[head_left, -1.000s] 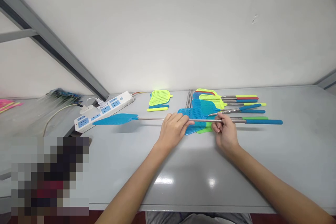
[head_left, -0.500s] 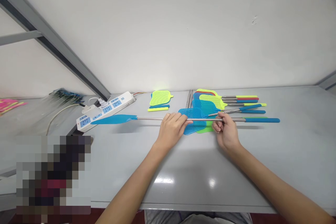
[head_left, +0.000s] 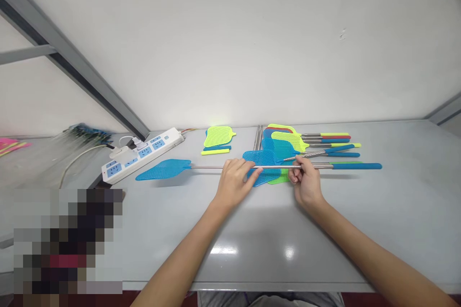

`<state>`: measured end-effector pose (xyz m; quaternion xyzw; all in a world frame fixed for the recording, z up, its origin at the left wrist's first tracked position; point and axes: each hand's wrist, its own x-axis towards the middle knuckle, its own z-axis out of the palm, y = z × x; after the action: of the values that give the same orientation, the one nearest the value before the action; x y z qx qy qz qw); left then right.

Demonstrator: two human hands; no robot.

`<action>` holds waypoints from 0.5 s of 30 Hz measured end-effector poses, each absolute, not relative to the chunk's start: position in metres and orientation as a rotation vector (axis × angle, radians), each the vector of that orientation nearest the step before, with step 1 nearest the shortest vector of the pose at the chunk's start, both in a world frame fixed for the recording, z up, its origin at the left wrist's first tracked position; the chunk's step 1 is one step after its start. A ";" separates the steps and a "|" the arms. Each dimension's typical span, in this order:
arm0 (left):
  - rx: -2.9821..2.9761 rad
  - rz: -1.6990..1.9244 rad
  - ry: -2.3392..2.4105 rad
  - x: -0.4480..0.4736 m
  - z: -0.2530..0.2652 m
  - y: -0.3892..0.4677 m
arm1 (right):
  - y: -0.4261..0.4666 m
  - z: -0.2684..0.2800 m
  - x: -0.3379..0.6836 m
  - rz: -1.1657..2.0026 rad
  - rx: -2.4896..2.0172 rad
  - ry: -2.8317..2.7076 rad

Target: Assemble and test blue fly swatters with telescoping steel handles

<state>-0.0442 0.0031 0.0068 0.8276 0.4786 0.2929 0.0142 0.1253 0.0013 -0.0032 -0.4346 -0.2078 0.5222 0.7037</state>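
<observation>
A blue fly swatter (head_left: 166, 170) with an extended metal rod and blue handle lies level across both my hands, just above the table. My left hand (head_left: 234, 180) grips the thin rod near its middle, with the thumb along it. My right hand (head_left: 306, 177) is closed round the thicker rod section, a little left of the handle. Behind the hands lies a pile of fly swatters (head_left: 288, 141) in yellow, blue, red and green, their handles toward the right. Parts of the pile are hidden by the rod and my hands.
Yellow and blue swatter heads (head_left: 219, 136) lie at the back with a yellow handle (head_left: 215, 152) in front. Several bare metal rods (head_left: 258, 137) lie beside the pile. A white power strip (head_left: 144, 153) with plugs stands left. Clear plastic bags (head_left: 79, 141) lie further left.
The blue swatter has rolled about its rod, so its head now shows its perforated face instead of a thin edge. Both hands keep hold in nearly the same place.
</observation>
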 end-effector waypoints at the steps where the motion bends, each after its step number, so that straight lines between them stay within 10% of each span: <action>1: 2.577 0.914 1.491 -0.044 0.007 0.003 | 0.002 -0.003 0.125 1.162 -0.965 -0.461; 15: 2.554 0.877 1.505 -0.049 0.008 0.005 | 0.006 -0.002 0.132 1.155 -0.958 -0.428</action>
<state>-0.0486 0.0050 0.0079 0.8259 0.4867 0.2836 0.0248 0.1322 0.0055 -0.0024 -0.4319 -0.1927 0.5208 0.7107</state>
